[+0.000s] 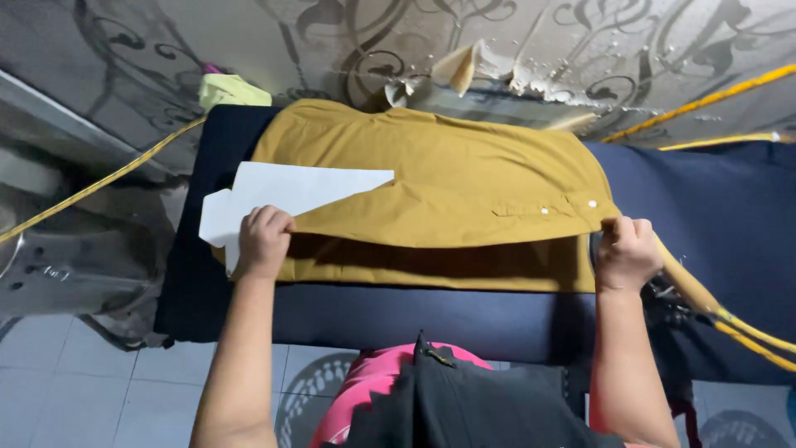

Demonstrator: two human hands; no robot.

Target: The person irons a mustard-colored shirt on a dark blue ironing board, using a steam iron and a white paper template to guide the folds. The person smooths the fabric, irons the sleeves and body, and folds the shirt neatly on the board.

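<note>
A home ironing or garment-folding corner: a navy padded desk (pixel 414 319) fills the centre, patterned wall covering (pixel 332 41) peels along the top, grey floor tiles (pixel 75 390) lower left.

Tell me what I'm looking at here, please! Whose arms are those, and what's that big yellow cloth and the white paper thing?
This picture comes from a camera worn on a person's head, looking down, so the two bare arms belong to that person. No machine is at work here, only hands.

In front of them is a padded table with a dark blue cover. On it lies a mustard-yellow shirt with small white buttons. A flat white sheet, cut to a pointed shape, lies on the shirt's left part and sticks out past its edge.

The left hand grips the near fold of the shirt next to the white sheet. The right hand pinches the same fold at the other end, near the buttons, so the cloth is lifted a little between them.

Yellow cords cross the sides, and a patterned wall stands behind.
</note>
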